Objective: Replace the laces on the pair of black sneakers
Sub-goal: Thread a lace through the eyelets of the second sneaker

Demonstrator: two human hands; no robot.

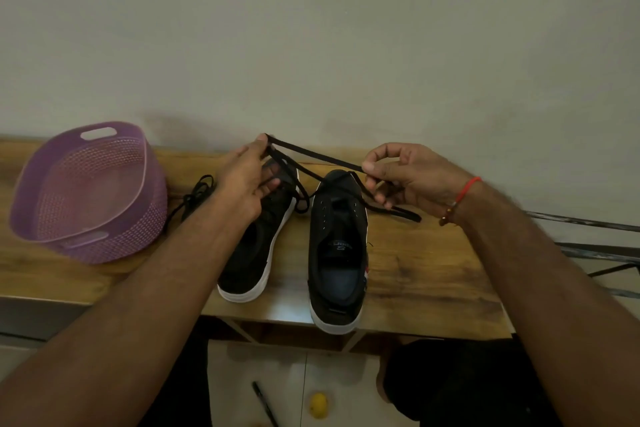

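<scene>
Two black sneakers with white soles stand side by side on the wooden table [415, 274], toes toward the wall. The right sneaker [337, 246] shows empty eyelets; the left sneaker [258, 250] is partly hidden by my left forearm. A flat black lace [318, 157] is stretched in the air above the toes. My left hand [247, 180] pinches one part of it at its fingertips, and my right hand [408, 180] pinches another part between thumb and finger. The lace's free end hangs down past my right hand. A second black lace [194, 196] lies bunched on the table left of the shoes.
A purple woven plastic basket [90, 191] sits at the table's left end, with nothing visible inside. A plain wall is right behind the table. On the floor below lie a black pen [265, 404] and a small yellow object [318, 406]. A dark metal frame [588, 246] stands at the right.
</scene>
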